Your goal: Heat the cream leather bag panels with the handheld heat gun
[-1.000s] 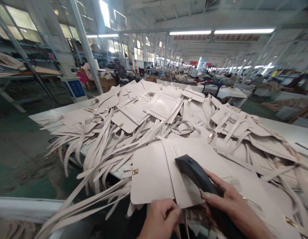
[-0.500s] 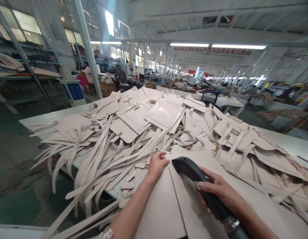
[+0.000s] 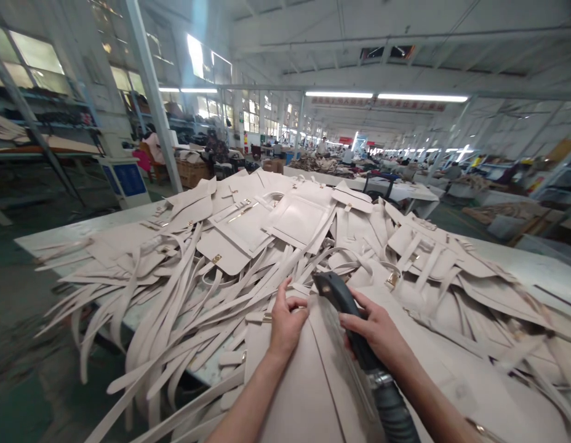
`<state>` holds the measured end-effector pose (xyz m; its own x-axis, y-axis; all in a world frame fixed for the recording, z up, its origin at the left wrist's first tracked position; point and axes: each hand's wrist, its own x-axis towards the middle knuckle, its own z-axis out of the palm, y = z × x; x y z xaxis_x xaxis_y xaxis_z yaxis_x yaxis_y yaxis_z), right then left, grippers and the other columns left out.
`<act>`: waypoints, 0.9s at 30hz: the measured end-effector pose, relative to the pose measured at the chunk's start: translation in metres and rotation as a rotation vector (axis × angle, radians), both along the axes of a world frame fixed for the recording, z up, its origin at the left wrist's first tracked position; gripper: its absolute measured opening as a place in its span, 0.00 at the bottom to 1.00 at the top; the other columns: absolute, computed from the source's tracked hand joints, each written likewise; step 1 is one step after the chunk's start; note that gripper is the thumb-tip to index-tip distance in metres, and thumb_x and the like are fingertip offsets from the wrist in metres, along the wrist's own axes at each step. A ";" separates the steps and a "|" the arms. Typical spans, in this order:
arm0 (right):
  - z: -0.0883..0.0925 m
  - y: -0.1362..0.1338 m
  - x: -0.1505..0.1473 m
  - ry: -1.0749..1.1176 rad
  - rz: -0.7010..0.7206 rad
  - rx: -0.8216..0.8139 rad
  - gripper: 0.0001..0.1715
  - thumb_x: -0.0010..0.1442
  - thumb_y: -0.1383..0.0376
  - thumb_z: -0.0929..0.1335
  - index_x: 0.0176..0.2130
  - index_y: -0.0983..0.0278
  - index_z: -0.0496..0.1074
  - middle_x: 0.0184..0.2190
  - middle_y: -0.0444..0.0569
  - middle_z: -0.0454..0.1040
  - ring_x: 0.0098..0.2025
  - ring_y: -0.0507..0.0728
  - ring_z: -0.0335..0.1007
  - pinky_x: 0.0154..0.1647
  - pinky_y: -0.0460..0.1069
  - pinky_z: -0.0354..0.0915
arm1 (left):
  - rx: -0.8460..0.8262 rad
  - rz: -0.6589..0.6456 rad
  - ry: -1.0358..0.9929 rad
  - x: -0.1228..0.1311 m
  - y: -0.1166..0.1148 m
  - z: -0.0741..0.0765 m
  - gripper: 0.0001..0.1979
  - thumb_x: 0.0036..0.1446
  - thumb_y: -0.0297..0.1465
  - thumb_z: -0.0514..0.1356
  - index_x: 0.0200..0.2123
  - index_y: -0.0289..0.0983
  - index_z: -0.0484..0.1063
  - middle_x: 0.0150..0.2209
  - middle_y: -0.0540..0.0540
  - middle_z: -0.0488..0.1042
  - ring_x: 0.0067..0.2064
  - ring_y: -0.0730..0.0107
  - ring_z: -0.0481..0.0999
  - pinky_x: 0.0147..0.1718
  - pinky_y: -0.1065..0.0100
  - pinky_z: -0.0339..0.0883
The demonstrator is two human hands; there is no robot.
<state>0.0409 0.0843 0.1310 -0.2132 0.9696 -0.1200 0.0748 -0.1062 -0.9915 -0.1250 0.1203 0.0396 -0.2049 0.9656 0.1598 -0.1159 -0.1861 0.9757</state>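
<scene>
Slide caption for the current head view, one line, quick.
Right hand grips a curved black tool beside the left hand, over a pale bag piece near heaped straps.

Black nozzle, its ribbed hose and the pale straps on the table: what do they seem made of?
Black nozzle: probably hard plastic, with a smooth, moulded-looking curve and dull sheen.
Ribbed hose: perhaps flexible plastic or rubber, judging by its ridges.
Pale straps: leather or imitation, smooth and supple-looking; I can't tell which.
</scene>
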 end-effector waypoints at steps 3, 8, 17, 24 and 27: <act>0.000 -0.012 0.009 0.013 0.037 -0.021 0.38 0.52 0.66 0.66 0.59 0.62 0.51 0.13 0.37 0.68 0.13 0.52 0.62 0.11 0.44 0.62 | -0.028 -0.005 0.002 -0.001 -0.002 0.002 0.40 0.40 0.21 0.59 0.58 0.37 0.49 0.32 0.49 0.75 0.34 0.70 0.73 0.37 0.70 0.63; -0.009 -0.034 0.014 0.065 0.160 -0.079 0.38 0.50 0.69 0.66 0.59 0.59 0.52 0.17 0.38 0.69 0.15 0.52 0.64 0.12 0.44 0.63 | -0.021 -0.080 -0.117 0.002 -0.005 0.009 0.43 0.38 0.23 0.60 0.59 0.34 0.48 0.33 0.47 0.76 0.36 0.69 0.73 0.40 0.70 0.63; -0.004 -0.026 0.007 0.134 0.005 0.030 0.37 0.49 0.68 0.68 0.57 0.61 0.55 0.17 0.37 0.67 0.13 0.50 0.62 0.11 0.43 0.62 | -0.052 -0.105 -0.123 0.002 -0.008 0.005 0.38 0.39 0.25 0.62 0.56 0.31 0.54 0.32 0.46 0.76 0.28 0.71 0.73 0.30 0.72 0.64; -0.012 -0.048 0.019 0.110 0.104 -0.049 0.39 0.49 0.71 0.67 0.58 0.60 0.53 0.20 0.39 0.68 0.16 0.51 0.64 0.13 0.45 0.63 | -0.053 -0.136 -0.031 -0.001 -0.002 0.000 0.11 0.40 0.27 0.61 0.31 0.31 0.74 0.31 0.44 0.77 0.33 0.66 0.74 0.36 0.68 0.65; -0.012 -0.040 0.012 0.114 0.099 -0.024 0.39 0.48 0.70 0.67 0.58 0.62 0.54 0.17 0.37 0.67 0.15 0.51 0.63 0.12 0.44 0.62 | -0.036 -0.087 0.058 -0.002 -0.001 -0.002 0.10 0.39 0.27 0.60 0.29 0.33 0.75 0.30 0.45 0.77 0.32 0.65 0.74 0.36 0.66 0.65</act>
<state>0.0526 0.0444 0.1191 -0.3208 0.9404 -0.1125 -0.0265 -0.1277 -0.9915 -0.1274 0.1188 0.0379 -0.1112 0.9847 0.1341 -0.0736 -0.1427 0.9870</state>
